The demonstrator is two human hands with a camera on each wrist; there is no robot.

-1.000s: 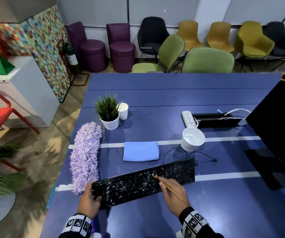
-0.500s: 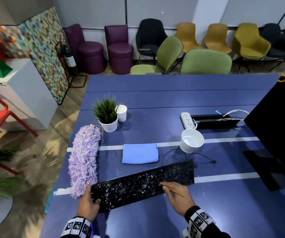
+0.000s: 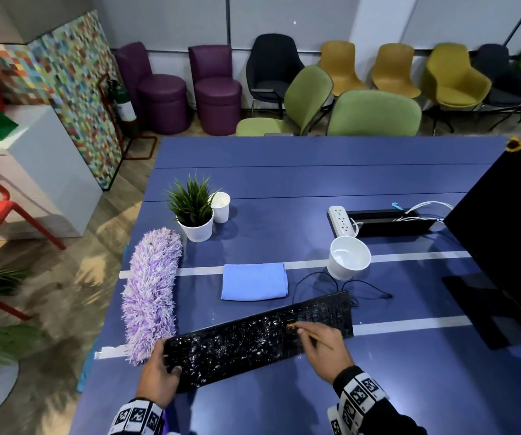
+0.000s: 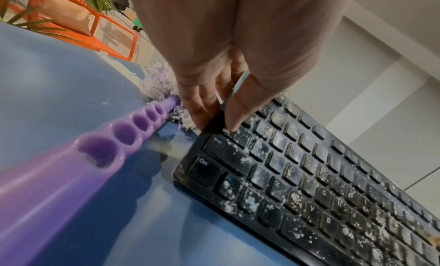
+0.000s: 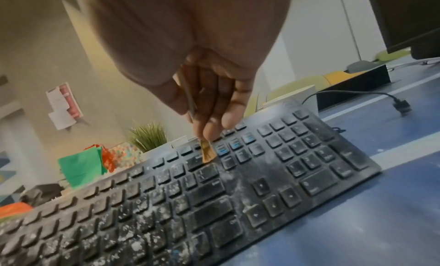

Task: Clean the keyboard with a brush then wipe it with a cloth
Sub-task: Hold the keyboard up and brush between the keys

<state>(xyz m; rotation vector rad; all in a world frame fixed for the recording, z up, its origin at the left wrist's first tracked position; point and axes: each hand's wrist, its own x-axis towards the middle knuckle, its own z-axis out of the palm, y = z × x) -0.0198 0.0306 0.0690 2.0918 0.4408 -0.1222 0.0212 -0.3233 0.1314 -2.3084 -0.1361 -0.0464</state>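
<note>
Over the last second our right hand (image 3: 323, 346) has carried the brush (image 5: 207, 152) rightward along the keyboard (image 3: 259, 339), from the middle of the key rows toward the block just left of the number pad, while our left hand (image 3: 158, 372) has stayed clamped on the keyboard's left end. In the right wrist view the thin handle is pinched between thumb and fingers, and the tan bristles press on the keys of the upper rows. In the left wrist view the thumb lies on top of the corner keys and the fingers wrap the edge, so the board is held firm on the blue surface (image 3: 284, 183). The shift tells us the brushing is partly done: the right end looks merely dusty, while white crumbs are thick across the left and middle keys, so we judge several more passes are needed there. The folded blue cloth (image 3: 254, 281) lies untouched just beyond the keyboard, beside the purple duster (image 3: 151, 290), waiting for the wipe.
</note>
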